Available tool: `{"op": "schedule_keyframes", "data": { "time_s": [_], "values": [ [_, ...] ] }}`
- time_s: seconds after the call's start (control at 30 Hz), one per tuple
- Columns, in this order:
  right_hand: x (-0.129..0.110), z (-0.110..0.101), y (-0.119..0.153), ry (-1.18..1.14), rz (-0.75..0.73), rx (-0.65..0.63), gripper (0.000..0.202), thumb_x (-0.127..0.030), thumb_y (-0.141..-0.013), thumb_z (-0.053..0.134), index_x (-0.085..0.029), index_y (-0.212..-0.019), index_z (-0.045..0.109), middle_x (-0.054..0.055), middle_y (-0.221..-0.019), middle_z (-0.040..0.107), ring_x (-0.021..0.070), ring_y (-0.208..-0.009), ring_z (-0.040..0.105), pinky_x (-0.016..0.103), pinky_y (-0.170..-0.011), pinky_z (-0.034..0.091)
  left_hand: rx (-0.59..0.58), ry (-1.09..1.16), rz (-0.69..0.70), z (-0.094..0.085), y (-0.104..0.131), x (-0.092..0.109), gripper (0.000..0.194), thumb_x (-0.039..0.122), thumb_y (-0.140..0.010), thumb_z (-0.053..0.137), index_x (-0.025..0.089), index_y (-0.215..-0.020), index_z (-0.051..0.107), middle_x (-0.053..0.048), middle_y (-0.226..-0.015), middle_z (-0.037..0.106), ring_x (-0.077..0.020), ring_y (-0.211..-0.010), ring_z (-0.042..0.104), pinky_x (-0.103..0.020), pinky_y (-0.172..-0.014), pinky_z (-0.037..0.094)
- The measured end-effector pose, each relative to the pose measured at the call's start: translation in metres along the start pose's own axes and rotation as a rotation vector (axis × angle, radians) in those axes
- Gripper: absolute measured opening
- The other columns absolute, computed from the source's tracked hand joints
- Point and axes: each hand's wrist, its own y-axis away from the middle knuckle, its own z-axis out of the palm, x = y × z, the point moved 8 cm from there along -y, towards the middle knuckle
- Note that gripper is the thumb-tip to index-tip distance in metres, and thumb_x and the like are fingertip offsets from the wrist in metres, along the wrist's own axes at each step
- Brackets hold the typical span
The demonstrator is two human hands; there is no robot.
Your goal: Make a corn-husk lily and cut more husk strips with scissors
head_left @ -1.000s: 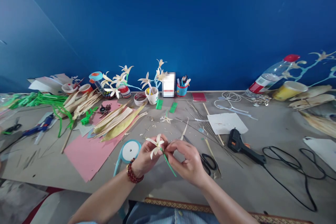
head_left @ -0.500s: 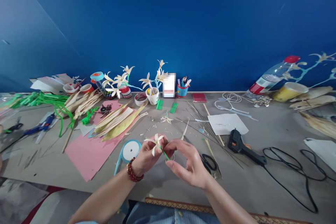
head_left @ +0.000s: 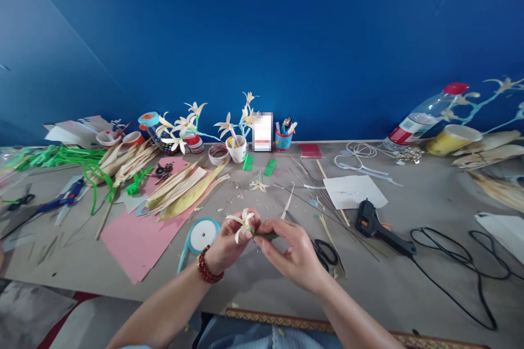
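Observation:
A cream, pale-petalled craft flower (head_left: 244, 222) is pinched by my left hand (head_left: 229, 241), close under its petals. A thin green stem (head_left: 267, 236) runs from the flower's base to the right. The fingers and thumb of my right hand (head_left: 290, 245) are closed on that stem, beside the left fingertips. To the left, next to my beaded wrist, lies a roll of light blue tape (head_left: 203, 234). Black-handled scissors (head_left: 326, 253) are partly hidden behind my right hand. Just beyond both hands, another pale flower (head_left: 258, 185) rests on the table.
Pink paper (head_left: 133, 240) with dried husks (head_left: 184, 191) lies left. A black glue gun (head_left: 380, 230) and its cord are at right, near white paper (head_left: 355, 192). Against the blue wall stand a white cup (head_left: 236, 151), a pen holder (head_left: 284, 142) and a bottle (head_left: 417, 120).
My right thumb and fingers have closed together on the green stem, and the stem has swung from slanting downward to nearly level. My left hand stays on the flower.

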Motion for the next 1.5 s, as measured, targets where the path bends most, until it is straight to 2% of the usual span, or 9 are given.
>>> {"op": "schedule_keyframes", "data": {
  "time_s": [0.17,0.43,0.53,0.7,0.8,0.87,1.1,1.3,1.5],
  "values": [
    [0.000,0.003,-0.001,-0.061,0.026,0.001,0.010,-0.020,-0.089,0.058,-0.021,-0.080,0.062,0.002,-0.077,0.070,0.0151,-0.068,0.062,0.023,-0.064,0.047,-0.014,0.051,0.019,0.004,-0.001,0.002,0.034,0.038,-0.069,0.083,0.017,-0.069,0.057,0.001,-0.075,0.043,-0.0129,-0.069,0.042,-0.028,-0.067,0.041],
    [0.014,0.008,0.000,-0.140,0.132,0.000,0.017,-0.025,-0.090,0.059,-0.019,-0.075,0.062,-0.001,-0.066,0.063,0.0133,-0.060,0.059,0.021,-0.058,0.045,0.013,0.036,0.015,0.004,0.000,0.006,0.035,0.037,-0.068,0.083,0.016,-0.064,0.055,0.001,-0.074,0.047,-0.0119,-0.065,0.046,-0.026,-0.060,0.041],
    [0.010,0.007,0.000,-0.111,0.100,0.018,0.015,-0.024,-0.089,0.059,-0.019,-0.076,0.061,0.000,-0.065,0.064,0.0132,-0.059,0.059,0.021,-0.057,0.045,0.002,0.050,0.014,0.002,0.000,0.004,0.035,0.035,-0.068,0.083,0.016,-0.065,0.054,0.000,-0.076,0.048,-0.0126,-0.067,0.047,-0.027,-0.063,0.042],
    [-0.002,0.000,0.000,0.027,-0.016,0.120,0.010,-0.018,-0.086,0.058,-0.022,-0.076,0.059,0.001,-0.070,0.067,0.0148,-0.062,0.059,0.024,-0.061,0.045,-0.001,0.070,-0.013,0.000,0.000,-0.002,0.033,0.035,-0.071,0.081,0.017,-0.069,0.054,0.001,-0.078,0.047,-0.0138,-0.071,0.048,-0.030,-0.071,0.044],
    [-0.005,0.001,0.001,0.049,-0.052,0.116,0.011,-0.018,-0.086,0.058,-0.022,-0.076,0.058,0.001,-0.069,0.066,0.0149,-0.062,0.058,0.025,-0.062,0.044,-0.012,0.089,-0.007,0.002,0.000,-0.002,0.032,0.034,-0.071,0.081,0.017,-0.070,0.055,0.001,-0.076,0.046,-0.0136,-0.071,0.047,-0.030,-0.071,0.043],
    [-0.002,0.003,0.001,0.005,-0.021,0.081,0.012,-0.019,-0.087,0.057,-0.022,-0.076,0.058,0.000,-0.069,0.065,0.0145,-0.062,0.057,0.025,-0.061,0.044,-0.010,0.090,-0.009,0.003,0.001,0.000,0.031,0.033,-0.070,0.082,0.017,-0.069,0.055,0.001,-0.076,0.046,-0.0135,-0.070,0.047,-0.029,-0.069,0.044],
    [0.024,0.018,0.002,-0.362,0.244,-0.060,0.022,-0.032,-0.091,0.057,-0.019,-0.074,0.059,0.001,-0.065,0.061,0.0141,-0.061,0.056,0.024,-0.059,0.045,-0.062,0.072,-0.013,0.010,-0.001,0.007,0.030,0.033,-0.070,0.082,0.016,-0.066,0.057,0.001,-0.074,0.047,-0.0114,-0.059,0.050,-0.024,-0.052,0.043],
    [0.024,0.018,0.002,-0.403,0.206,-0.051,0.015,-0.030,-0.089,0.063,-0.018,-0.080,0.062,0.000,-0.071,0.060,0.0126,-0.063,0.056,0.023,-0.062,0.045,-0.044,0.046,-0.019,0.006,-0.001,0.005,0.035,0.036,-0.066,0.085,0.015,-0.064,0.058,0.001,-0.075,0.049,-0.0099,-0.061,0.050,-0.023,-0.054,0.047],
    [0.029,0.025,0.005,-0.565,0.287,-0.086,0.025,-0.040,-0.088,0.066,-0.017,-0.078,0.063,0.002,-0.069,0.063,0.0119,-0.058,0.057,0.023,-0.057,0.047,-0.118,0.112,-0.014,0.005,0.001,0.001,0.025,0.029,-0.071,0.082,0.016,-0.069,0.061,0.001,-0.078,0.051,-0.0110,-0.056,0.056,-0.026,-0.049,0.051]
  ]
}}
